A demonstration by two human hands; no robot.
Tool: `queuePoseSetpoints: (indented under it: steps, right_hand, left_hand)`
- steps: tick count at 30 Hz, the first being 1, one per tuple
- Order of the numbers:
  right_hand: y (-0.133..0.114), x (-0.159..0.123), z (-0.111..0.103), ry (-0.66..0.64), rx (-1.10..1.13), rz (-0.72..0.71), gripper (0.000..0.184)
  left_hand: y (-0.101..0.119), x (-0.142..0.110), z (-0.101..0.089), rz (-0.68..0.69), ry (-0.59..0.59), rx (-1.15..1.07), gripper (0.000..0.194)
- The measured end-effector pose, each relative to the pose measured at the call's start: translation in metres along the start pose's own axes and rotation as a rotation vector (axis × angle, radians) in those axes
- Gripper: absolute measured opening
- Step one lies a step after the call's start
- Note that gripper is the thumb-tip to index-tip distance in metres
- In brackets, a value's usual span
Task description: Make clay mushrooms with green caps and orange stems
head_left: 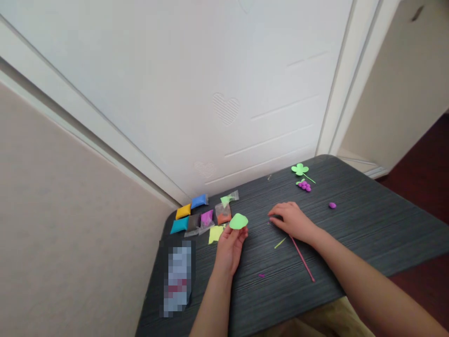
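Note:
My left hand [229, 248] is raised a little above the dark table [368, 224] and pinches a flat, light green piece of clay [239, 221] between its fingertips. My right hand [291, 221] rests palm down on the table, fingers curled over something I cannot make out. A thin pink stick [302, 259] lies beside the right wrist, and a short green clay strip [279, 243] lies just left of it.
Several small bags of coloured clay [201, 216] sit at the table's far left corner. A green clay leaf shape [300, 169], a cluster of purple clay balls [304, 186] and one loose purple ball [332, 205] lie farther back. A blurred object [178, 278] lies at the left edge.

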State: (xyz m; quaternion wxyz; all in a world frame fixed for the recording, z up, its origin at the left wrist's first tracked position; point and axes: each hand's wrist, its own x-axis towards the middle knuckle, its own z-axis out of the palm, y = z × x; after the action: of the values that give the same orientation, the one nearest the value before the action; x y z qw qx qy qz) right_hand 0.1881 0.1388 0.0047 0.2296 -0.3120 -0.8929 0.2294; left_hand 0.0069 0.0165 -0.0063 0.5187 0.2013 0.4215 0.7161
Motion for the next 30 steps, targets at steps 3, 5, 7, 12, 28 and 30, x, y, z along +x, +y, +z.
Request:
queuePoseSetpoints:
  steps: [3, 5, 7, 12, 28, 30]
  right_hand:
    - [-0.003, -0.003, 0.011, -0.06, -0.021, -0.058, 0.018]
    - [-0.003, -0.003, 0.015, -0.075, -0.01, -0.06, 0.019]
    - [-0.001, -0.002, 0.017, -0.065, 0.008, -0.041, 0.019]
    - [-0.004, -0.001, 0.011, 0.064, 0.091, -0.025, 0.017]
    - [-0.046, -0.003, -0.009, 0.1, 0.664, -0.12, 0.031]
    - [-0.058, 0.007, -0.024, 0.105, 0.715, -0.135, 0.035]
  left_hand:
    - [0.003, -0.003, -0.001, 0.048, 0.006, 0.009, 0.019]
    - [0.004, -0.003, 0.0, 0.054, 0.002, 0.023, 0.02]
    - [0.003, -0.003, 0.001, 0.047, -0.002, 0.047, 0.021]
    - [0.001, -0.005, 0.004, 0.015, -0.002, 0.087, 0.021]
    - [0.033, -0.012, 0.055, 0.214, -0.168, 0.884, 0.019]
    - [0.053, -0.013, 0.073, 0.318, -0.113, 0.958, 0.02]
